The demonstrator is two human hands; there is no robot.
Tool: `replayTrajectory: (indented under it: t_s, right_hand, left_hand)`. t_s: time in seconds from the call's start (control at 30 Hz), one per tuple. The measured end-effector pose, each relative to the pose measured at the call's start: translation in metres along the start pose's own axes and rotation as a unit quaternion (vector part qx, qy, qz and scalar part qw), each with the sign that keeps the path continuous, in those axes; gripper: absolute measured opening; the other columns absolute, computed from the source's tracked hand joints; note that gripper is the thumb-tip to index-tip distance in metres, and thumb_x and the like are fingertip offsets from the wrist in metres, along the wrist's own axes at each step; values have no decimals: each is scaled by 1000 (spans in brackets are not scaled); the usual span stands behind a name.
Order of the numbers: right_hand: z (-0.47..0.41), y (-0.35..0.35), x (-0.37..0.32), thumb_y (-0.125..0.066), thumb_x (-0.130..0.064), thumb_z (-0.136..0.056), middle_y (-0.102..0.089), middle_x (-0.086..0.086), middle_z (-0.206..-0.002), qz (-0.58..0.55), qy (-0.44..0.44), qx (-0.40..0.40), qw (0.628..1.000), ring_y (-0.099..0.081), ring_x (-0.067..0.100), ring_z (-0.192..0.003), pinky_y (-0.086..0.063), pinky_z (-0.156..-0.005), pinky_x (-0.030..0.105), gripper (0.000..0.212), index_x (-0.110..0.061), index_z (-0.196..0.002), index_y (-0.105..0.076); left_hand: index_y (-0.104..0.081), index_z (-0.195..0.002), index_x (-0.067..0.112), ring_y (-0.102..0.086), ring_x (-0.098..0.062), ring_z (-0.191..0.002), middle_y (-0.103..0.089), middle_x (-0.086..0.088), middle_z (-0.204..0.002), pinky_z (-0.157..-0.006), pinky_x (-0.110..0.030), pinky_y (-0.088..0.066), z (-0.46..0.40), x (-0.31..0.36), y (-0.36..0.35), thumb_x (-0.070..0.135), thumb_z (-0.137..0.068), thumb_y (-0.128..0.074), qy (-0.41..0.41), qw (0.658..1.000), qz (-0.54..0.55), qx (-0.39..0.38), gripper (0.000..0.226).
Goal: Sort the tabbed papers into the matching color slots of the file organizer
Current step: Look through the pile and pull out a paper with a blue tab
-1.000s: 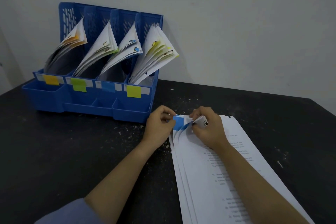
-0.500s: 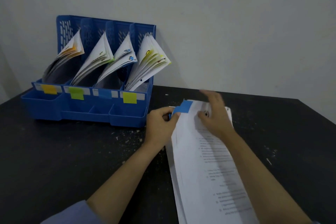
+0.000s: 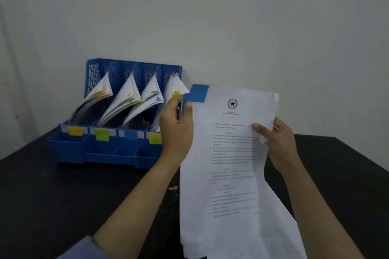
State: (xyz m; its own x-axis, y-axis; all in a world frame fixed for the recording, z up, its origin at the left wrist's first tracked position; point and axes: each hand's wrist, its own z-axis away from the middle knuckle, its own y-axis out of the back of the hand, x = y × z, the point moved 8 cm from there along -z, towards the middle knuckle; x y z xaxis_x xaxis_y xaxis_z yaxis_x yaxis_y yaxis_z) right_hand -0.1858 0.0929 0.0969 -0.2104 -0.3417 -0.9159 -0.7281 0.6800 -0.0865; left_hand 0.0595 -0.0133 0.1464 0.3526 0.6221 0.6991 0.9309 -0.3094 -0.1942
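Observation:
A white printed sheet [image 3: 231, 153] with a blue tab [image 3: 197, 93] at its top left corner is lifted off the table, facing me. My left hand [image 3: 176, 130] grips its left edge just under the tab. My right hand [image 3: 277, 143] holds its right edge, thumb on the front. More sheets hang or lie below it, toward the bottom of the frame. The blue file organizer [image 3: 69, 149] stands at the back left with papers in all of its slots. Front labels run orange [image 3: 75, 131], green [image 3: 102, 134], blue [image 3: 131, 134], yellow-green [image 3: 155, 138].
The black table [image 3: 63, 195] carries pale specks and crumbs near the middle. A plain white wall rises behind the organizer. The table's right edge runs close to my right forearm.
The blue-tabbed sheet went from lying on the pile to being lifted upright in front of me. My right hand moved from its top to gripping its right edge. My view tilted up.

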Motion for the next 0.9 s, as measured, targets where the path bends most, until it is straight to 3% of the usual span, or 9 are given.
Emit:
replayTrajectory:
  t_s: [0.17,0.3,0.37,0.47,0.53,0.63,0.7,0.8,0.9]
  right_hand:
    - [-1,-50,-38,-76,-22,-64,-73,-7,-92,5,33,-96,995,-71,14,-81,-56,-62,25,37,-23,-98,-62]
    - [-3,-80,-58,-76,-28,-62,-74,0,-90,6,55,-107,993,-71,19,-80,-59,-65,28,32,-18,-91,-66]
    - [-5,-94,-66,-76,-27,-61,-74,2,-92,-19,63,-113,991,-71,21,-81,-59,-65,30,35,-17,-93,-66]
    - [-9,-114,-69,-77,-17,-66,-71,6,-101,-27,59,-127,990,-70,22,-84,-58,-65,30,36,-16,-99,-63]
    - [-10,-127,-72,-76,-10,-72,-66,2,-108,23,85,-128,988,-67,20,-93,-57,-68,25,44,-17,-110,-56]
    - [-6,-142,-88,-77,-16,-74,-45,-16,-123,109,168,-109,974,-52,3,-103,-47,-75,14,79,-41,-130,-27]
    - [4,-156,-109,-76,-19,-74,-30,-21,-132,167,268,-92,944,-42,4,-113,-41,-90,21,92,-50,-134,-13]
    - [19,-177,-127,-71,-33,-76,-14,-7,-146,307,380,-57,871,-16,16,-137,-23,-111,50,87,-45,-141,-15]
    - [30,-194,-129,-59,-44,-77,-10,2,-153,429,417,-29,801,6,25,-143,3,-108,62,68,-42,-138,-32]
  left_hand:
    - [-46,-128,18,-55,-10,-108,-56,2,-119,-93,-28,-48,-20,27,14,10,-95,-48,-35,997,-63,-36,34]
    - [-24,-134,41,-50,-9,-119,-40,5,-140,-91,-25,-51,-32,44,39,3,-88,-58,-59,998,-12,-29,69]
    - [-25,-130,44,-57,-2,-108,-50,7,-127,-81,-21,-54,-38,38,56,7,-82,-68,-20,1000,8,-15,74]
    - [-52,-101,30,-65,5,-82,-69,19,-90,-60,-12,-52,-39,21,72,12,-78,-73,56,998,1,-32,36]
    - [-54,-82,30,-63,11,-65,-66,30,-67,-48,-7,-46,-37,16,83,11,-79,-72,67,997,-18,-29,26]
    - [-58,-81,30,-64,6,-64,-69,20,-68,-49,-11,-48,-40,14,94,10,-81,-70,59,997,-26,-31,23]
    - [-60,-81,28,-65,4,-63,-67,15,-71,-48,-12,-49,-41,14,100,10,-81,-69,61,997,-29,-27,20]
    - [-58,-82,29,-64,5,-64,-66,14,-74,-49,-11,-48,-41,13,102,10,-82,-69,57,997,-43,-31,22]
    - [-56,-84,31,-64,6,-66,-64,11,-80,-49,-11,-48,-41,14,103,11,-82,-69,52,997,-52,-29,24]
